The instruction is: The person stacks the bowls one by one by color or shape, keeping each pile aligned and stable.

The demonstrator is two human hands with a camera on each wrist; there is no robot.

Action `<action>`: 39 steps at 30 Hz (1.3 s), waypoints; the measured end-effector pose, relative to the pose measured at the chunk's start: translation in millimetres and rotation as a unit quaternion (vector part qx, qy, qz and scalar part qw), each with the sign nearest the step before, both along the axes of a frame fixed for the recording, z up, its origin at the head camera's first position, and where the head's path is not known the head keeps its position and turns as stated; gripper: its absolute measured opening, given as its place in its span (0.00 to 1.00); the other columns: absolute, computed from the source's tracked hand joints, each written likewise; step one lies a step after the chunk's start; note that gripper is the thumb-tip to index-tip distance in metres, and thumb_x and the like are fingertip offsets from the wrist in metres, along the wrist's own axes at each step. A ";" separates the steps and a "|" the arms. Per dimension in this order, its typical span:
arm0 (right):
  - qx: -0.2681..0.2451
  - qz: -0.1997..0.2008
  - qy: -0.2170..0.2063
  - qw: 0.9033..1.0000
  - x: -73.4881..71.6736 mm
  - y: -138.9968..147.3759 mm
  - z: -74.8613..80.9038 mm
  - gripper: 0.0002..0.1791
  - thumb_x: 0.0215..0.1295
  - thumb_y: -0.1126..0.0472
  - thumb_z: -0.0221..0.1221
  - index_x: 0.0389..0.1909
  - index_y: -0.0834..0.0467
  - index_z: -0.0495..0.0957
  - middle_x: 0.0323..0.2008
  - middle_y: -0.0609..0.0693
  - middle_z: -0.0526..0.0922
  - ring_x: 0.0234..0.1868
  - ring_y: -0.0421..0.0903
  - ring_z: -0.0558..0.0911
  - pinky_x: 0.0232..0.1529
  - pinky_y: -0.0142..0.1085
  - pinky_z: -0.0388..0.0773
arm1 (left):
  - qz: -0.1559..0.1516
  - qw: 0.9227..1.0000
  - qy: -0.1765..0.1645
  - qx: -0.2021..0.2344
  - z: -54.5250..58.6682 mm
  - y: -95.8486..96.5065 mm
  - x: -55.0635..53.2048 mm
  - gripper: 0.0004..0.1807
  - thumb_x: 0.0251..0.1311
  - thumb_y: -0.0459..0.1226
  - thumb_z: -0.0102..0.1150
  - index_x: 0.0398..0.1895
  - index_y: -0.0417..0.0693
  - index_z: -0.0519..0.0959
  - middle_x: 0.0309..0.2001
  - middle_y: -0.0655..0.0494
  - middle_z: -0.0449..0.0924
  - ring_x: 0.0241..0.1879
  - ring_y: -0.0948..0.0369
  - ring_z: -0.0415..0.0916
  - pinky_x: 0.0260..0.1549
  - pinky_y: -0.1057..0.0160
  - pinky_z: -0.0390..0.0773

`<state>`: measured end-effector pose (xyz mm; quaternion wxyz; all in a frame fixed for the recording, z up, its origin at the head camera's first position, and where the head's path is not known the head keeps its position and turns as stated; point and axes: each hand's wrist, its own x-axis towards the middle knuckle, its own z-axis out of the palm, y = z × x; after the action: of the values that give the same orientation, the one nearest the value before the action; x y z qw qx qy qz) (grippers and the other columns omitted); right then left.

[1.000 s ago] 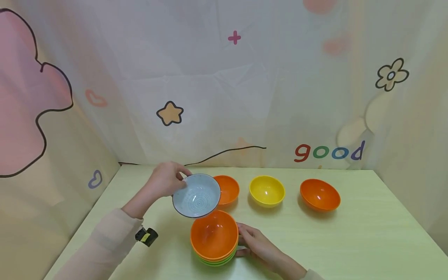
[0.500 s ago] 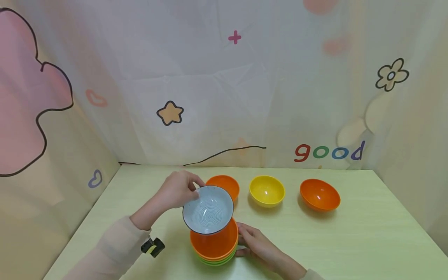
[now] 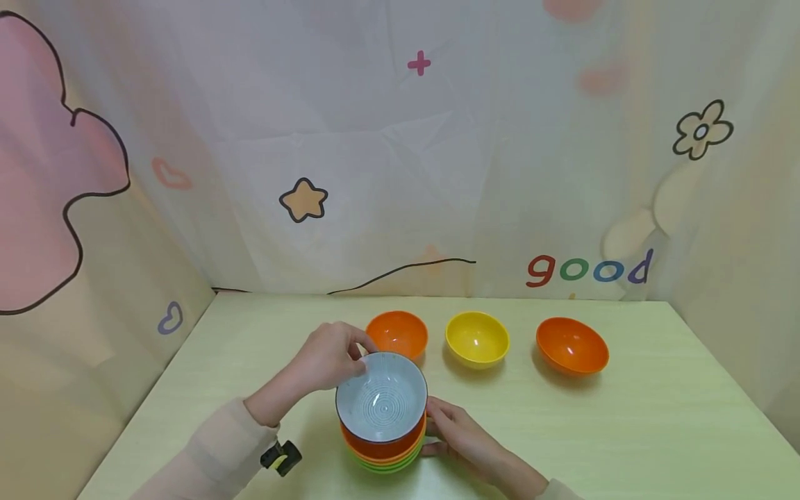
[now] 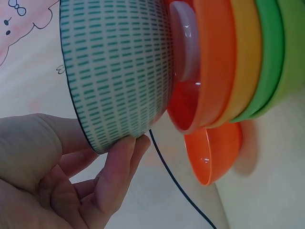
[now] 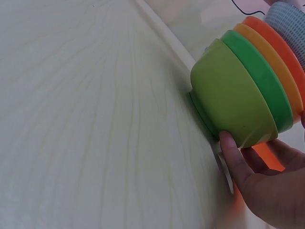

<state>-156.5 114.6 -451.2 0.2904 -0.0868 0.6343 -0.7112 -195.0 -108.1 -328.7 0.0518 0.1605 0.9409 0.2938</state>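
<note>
One grey-blue bowl point(image 3: 382, 403) is held by the left hand point(image 3: 331, 355), its rim being pinched at the far left between thumb and fingers. The inside is glossy and marked by fine rings; the outside is covered with short green dashes, and the rim is edged by a dark line. The bowl is placed just over the mouth of a stack of bowls point(image 3: 382, 461); whether the two are touching cannot be told. The stack is set in the near part of the desk point(image 3: 612, 437), closer to the left edge than to the right. From its top, orange, yellow-orange, green and light green are seen. Against its right side the right hand point(image 3: 465, 437) is laid, with fingers spread and slightly bent.

The desk is pale, with faint wood grain. Along its far edge are placed an orange bowl point(image 3: 403, 332) left of the middle, a yellow bowl point(image 3: 477, 339), and a red-orange bowl point(image 3: 571, 346) towards the far right corner. Behind, a pale cloth point(image 3: 350, 132) is hung, printed with a star, a flower and "good".

Counted are one patterned bowl, four visible stacked bowls and three single bowls.
</note>
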 end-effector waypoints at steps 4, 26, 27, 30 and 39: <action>0.001 -0.001 -0.002 1.000 -0.4 0.4 -0.2 0.37 0.68 0.43 0.43 0.68 0.65 0.54 0.62 0.60 0.68 0.54 0.48 0.76 0.47 0.42 0.79 | 0.000 1.000 -0.001 -0.004 -3.3 0.6 1.3 0.09 0.47 0.28 0.65 0.32 0.50 0.84 0.22 0.56 0.77 0.22 0.60 0.71 0.18 0.68 0.75; -0.016 -0.001 0.017 1.000 2.1 0.9 -3.9 0.35 0.69 0.45 0.44 0.67 0.66 0.56 0.58 0.60 0.72 0.51 0.48 0.77 0.47 0.42 0.79 | -0.002 1.000 0.008 -0.018 -17.8 3.1 5.0 0.08 0.47 0.29 0.66 0.32 0.49 0.84 0.22 0.57 0.74 0.23 0.60 0.69 0.17 0.68 0.72; -0.017 -0.001 0.017 1.000 2.1 0.8 -3.8 0.34 0.70 0.45 0.44 0.66 0.66 0.56 0.58 0.60 0.71 0.51 0.48 0.77 0.47 0.42 0.79 | -0.002 1.000 0.009 -0.019 -18.2 3.0 4.9 0.08 0.47 0.29 0.66 0.31 0.50 0.84 0.22 0.57 0.75 0.23 0.60 0.69 0.17 0.68 0.72; -0.013 -0.002 0.016 1.000 2.1 0.5 -3.9 0.34 0.69 0.45 0.44 0.67 0.66 0.56 0.59 0.60 0.71 0.52 0.48 0.76 0.47 0.41 0.79 | -0.001 1.000 0.010 -0.020 -19.3 2.6 5.0 0.08 0.46 0.30 0.66 0.31 0.50 0.84 0.22 0.58 0.75 0.23 0.60 0.69 0.17 0.67 0.71; -0.003 -0.005 0.011 1.000 0.8 0.5 -2.3 0.36 0.69 0.43 0.43 0.68 0.65 0.55 0.61 0.61 0.68 0.54 0.49 0.75 0.48 0.42 0.79 | 0.005 1.000 0.013 -0.021 -21.0 2.6 6.0 0.08 0.46 0.30 0.67 0.30 0.51 0.84 0.22 0.58 0.75 0.23 0.59 0.68 0.18 0.67 0.71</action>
<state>-155.7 115.1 -453.5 0.2793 -0.0923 0.6360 -0.7134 -189.1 -105.5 -349.7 0.0410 0.1581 0.9482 0.2724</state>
